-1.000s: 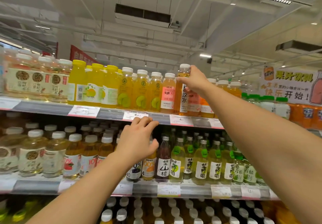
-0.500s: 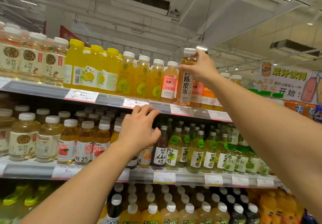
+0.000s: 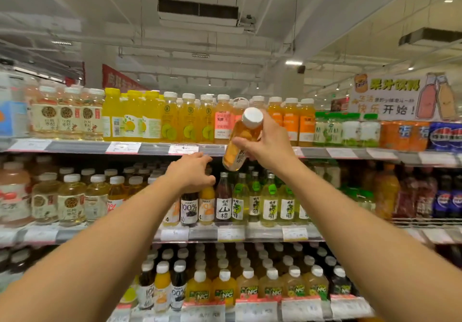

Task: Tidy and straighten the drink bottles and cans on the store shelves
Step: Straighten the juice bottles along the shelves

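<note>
The amber bottle [image 3: 241, 140] is off the shelf and in the air, tilted with its white cap [image 3: 253, 117] leaning toward the person and its base hanging just in front of the top shelf's edge [image 3: 350, 153]. The right hand [image 3: 268, 144] is wrapped round its middle, thumb across the front and fingers behind, so the hold looks firm but one-handed, at full reach.

That is where I would worry. A smooth bottle held tilted at arm's length could slide through the fingers, and it would fall onto the green-capped bottles [image 3: 271, 200] standing directly below on the middle shelf. If it goes back up, its base has to clear the lip of the top shelf; catching it there could knock the pink-labelled bottle [image 3: 222, 121] or the orange bottles [image 3: 291, 119] beside the gap it seems to belong in, and those rows stand close enough to topple together.

The left hand [image 3: 192, 174] sits lower, fingers curled over the tops of the dark and orange juice bottles [image 3: 197, 206] at the front of the middle shelf. Whether it grips a cap or only rests there, I cannot tell. A careless pull from it could tip those narrow bottles forward off the edge.
</note>
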Motion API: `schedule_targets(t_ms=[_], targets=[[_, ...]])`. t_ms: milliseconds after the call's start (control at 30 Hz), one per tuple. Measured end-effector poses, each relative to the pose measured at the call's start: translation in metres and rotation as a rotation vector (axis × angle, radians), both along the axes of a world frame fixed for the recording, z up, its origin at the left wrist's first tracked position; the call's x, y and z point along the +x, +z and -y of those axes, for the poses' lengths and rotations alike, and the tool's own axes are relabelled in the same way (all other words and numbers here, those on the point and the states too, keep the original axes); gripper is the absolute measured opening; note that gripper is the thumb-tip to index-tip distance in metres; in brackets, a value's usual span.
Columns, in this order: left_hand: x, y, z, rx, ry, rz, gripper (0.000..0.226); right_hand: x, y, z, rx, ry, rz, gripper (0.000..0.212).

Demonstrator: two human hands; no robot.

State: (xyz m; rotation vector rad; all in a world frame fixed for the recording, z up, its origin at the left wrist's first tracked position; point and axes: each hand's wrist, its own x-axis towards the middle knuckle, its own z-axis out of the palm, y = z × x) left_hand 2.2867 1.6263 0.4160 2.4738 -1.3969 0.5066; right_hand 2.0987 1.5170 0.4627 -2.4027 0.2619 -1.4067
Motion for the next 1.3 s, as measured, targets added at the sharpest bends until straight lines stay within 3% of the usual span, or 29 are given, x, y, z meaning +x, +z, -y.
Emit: schedule_targets(t_ms=[133, 300, 467, 600, 1033, 1300], targets=[[-0.042, -0.014, -0.028, 0.018, -0.074, -0.071, 0.069, -0.045, -0.029, -0.016, 0.144, 0.099, 0.017, 0.057], [-0.083, -0.022, -0.085, 0.212, -0.088, -0.262, 0.051, -0.080, -0.064, -0.022, 0.400, 0.226, -0.026, 0.051], [-0.118, -0.048, -0.149, 0.102, -0.059, -0.208, 0.047, -0.110, -0.131, -0.064, 0.604, 0.407, -0.128, 0.036], [-0.144, -0.071, -0.195, 0.134, 0.018, -0.321, 0.045, -0.113, -0.180, -0.096, 0.675, 0.506, -0.211, 0.029], [-0.147, -0.128, -0.313, 0.186, 0.184, -0.538, 0.050, -0.087, -0.222, -0.162, 0.473, 0.356, -0.411, 0.057], [-0.110, -0.148, -0.403, 0.258, 0.239, -0.662, 0.054, -0.051, -0.233, -0.241, 0.258, 0.246, -0.597, 0.049]])
